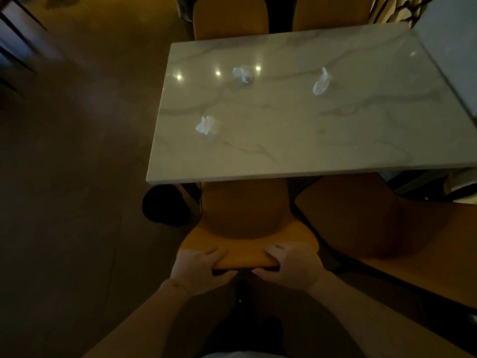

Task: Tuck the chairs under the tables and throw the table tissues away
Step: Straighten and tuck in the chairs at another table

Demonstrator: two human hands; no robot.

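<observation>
An orange chair (245, 218) stands at the near edge of a white marble table (296, 130), its seat partly under the tabletop. My left hand (200, 267) and my right hand (291, 264) both grip the top of its backrest, fingers curled over the edge. Three crumpled white tissues lie on the table: one near the left front (206, 125), one at the back middle (243, 73), one at the back right (321, 82).
A second orange chair (361, 223) stands to the right, angled away from the table. Two more orange chairs (229, 19) sit at the table's far side. A dark round bin (165, 205) stands on the brown floor left of the chair.
</observation>
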